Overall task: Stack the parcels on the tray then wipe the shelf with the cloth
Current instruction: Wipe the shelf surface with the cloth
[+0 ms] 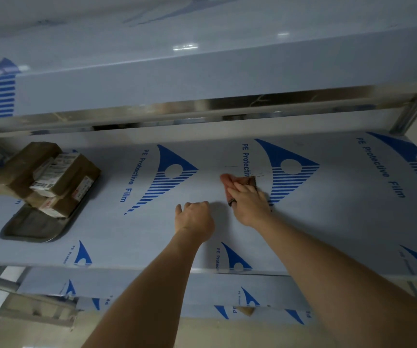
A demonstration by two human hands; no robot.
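Note:
Several brown parcels (44, 174) with white labels lie stacked on a grey metal tray (30, 228) at the left of the middle shelf (340, 222). My right hand (248, 203) presses flat on a pinkish-brown cloth (230, 180) near the shelf's centre, its fingers stretched over the cloth. A dark ring sits on one of its fingers. My left hand (194, 218) rests on the shelf just left of the right hand, fingers curled under, holding nothing.
The shelf is covered in pale blue protective film with blue logos. An upper shelf (202, 79) overhangs closely above. A lower shelf (177, 295) shows beneath. Metal posts (411, 113) stand at the right rear corner.

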